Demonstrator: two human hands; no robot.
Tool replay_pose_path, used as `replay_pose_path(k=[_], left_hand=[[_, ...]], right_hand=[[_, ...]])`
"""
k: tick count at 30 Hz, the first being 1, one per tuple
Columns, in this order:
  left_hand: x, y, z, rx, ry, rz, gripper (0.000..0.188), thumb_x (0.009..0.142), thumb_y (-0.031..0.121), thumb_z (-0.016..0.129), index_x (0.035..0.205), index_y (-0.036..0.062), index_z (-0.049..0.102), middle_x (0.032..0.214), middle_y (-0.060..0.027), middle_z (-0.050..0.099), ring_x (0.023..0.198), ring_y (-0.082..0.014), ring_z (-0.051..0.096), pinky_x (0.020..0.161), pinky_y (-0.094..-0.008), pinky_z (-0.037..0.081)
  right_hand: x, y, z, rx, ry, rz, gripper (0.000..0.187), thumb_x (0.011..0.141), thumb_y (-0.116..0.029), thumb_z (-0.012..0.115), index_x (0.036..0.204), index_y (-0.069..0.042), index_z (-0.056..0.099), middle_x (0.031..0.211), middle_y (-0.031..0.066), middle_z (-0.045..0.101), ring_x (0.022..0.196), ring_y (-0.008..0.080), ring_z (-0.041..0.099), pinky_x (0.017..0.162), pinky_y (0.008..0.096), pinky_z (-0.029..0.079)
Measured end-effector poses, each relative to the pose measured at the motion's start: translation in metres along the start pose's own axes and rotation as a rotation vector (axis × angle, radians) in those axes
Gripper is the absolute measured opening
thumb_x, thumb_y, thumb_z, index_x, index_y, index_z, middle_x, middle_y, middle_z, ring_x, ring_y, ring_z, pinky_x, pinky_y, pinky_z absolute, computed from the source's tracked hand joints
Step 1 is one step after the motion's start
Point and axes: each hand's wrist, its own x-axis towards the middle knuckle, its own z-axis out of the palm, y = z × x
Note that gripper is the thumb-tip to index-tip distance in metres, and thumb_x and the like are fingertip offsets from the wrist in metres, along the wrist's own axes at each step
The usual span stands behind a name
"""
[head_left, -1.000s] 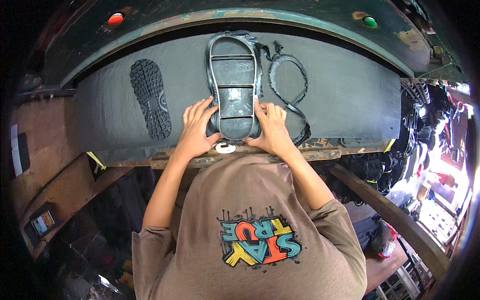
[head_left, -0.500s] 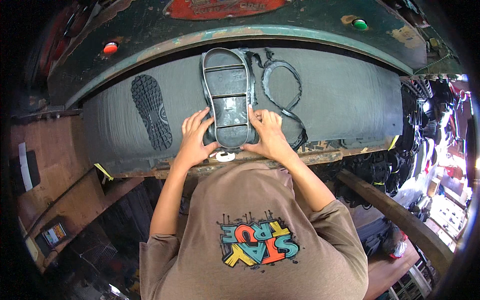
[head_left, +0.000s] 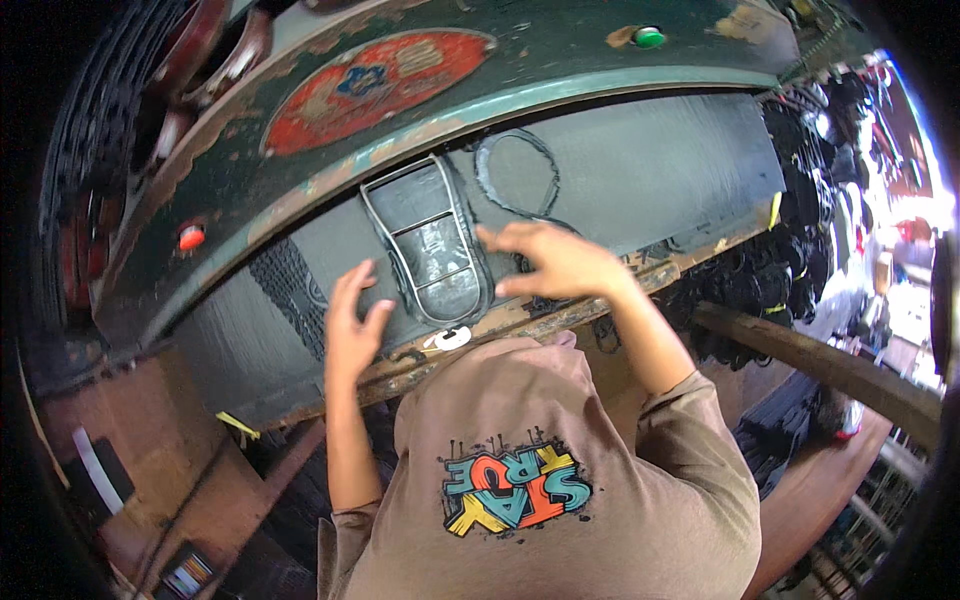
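A sole-shaped metal cutting die (head_left: 422,222) with crossbars lies on black rubber on the grey work surface (head_left: 660,165). Its far end reaches under the front edge of the green machine, which hides it. My left hand (head_left: 355,325) is off to the left of the die, fingers apart and nothing in it. Just right of the die is my right hand (head_left: 550,262), fingers spread and empty, hovering by its edge. A black treaded shoe sole (head_left: 285,290) lies left of my left hand. Beyond my right hand curls a looped black rubber offcut (head_left: 481,172).
The green machine front (head_left: 560,60) spans the far side, with a red button (head_left: 191,237) on the left and a green button (head_left: 650,38) on the right. A small white object (head_left: 448,338) sits at the near edge. A wooden beam (head_left: 820,365) stands at right.
The die has gone farther in, its far end now under the machine. Both hands have let go of it and moved apart. My view has turned, tilting the bench.
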Motion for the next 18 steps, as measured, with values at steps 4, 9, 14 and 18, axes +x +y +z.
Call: replay_pose_path(k=[4, 9, 14, 18], left_hand=[[0.087, -0.026, -0.084, 0.173, 0.672, 0.186, 0.024, 0.105, 0.009, 0.058, 0.123, -0.0012, 0.07, 0.121, -0.0108, 0.069, 0.114, -0.0226, 0.066, 0.102, -0.0363, 0.051], [0.16, -0.011, -0.175, 0.531, 1.376, 0.379, 0.041, 0.109, 0.016, 0.047, 0.144, -0.0062, 0.051, 0.148, -0.0275, 0.046, 0.139, -0.0402, 0.045, 0.119, -0.0523, 0.033], [0.248, 0.015, -0.168, 0.989, 1.441, 0.604, 0.057, 0.115, 0.035, 0.027, 0.144, -0.0042, 0.056, 0.153, -0.0292, 0.047, 0.143, -0.0487, 0.039, 0.118, -0.0634, 0.029], [0.267, 0.019, -0.154, 0.768, 1.58, 0.564, 0.059, 0.115, 0.037, 0.027, 0.144, -0.0094, 0.049, 0.143, -0.0315, 0.047, 0.135, -0.0471, 0.043, 0.11, -0.0647, 0.032]], right_hand=[[0.049, 0.015, -0.118, -0.333, 0.847, -0.226, 0.069, 0.09, -0.034, 0.079, 0.148, -0.006, 0.056, 0.146, 0.0192, 0.059, 0.14, 0.0361, 0.052, 0.117, 0.0464, 0.041], [0.075, 0.033, -0.239, -0.486, 1.536, -0.024, 0.062, 0.091, -0.019, 0.075, 0.146, 0.002, 0.056, 0.16, 0.0256, 0.044, 0.148, 0.04, 0.042, 0.123, 0.0463, 0.032], [0.116, 0.097, -0.286, -0.707, 1.725, -0.261, 0.073, 0.105, -0.054, 0.044, 0.162, -0.009, 0.038, 0.172, 0.0239, 0.021, 0.16, 0.0439, 0.017, 0.128, 0.0619, 0.012], [0.133, 0.118, -0.29, -0.661, 1.768, -0.179, 0.071, 0.106, -0.051, 0.042, 0.162, -0.007, 0.036, 0.172, 0.0232, 0.021, 0.161, 0.042, 0.017, 0.128, 0.0595, 0.01]])
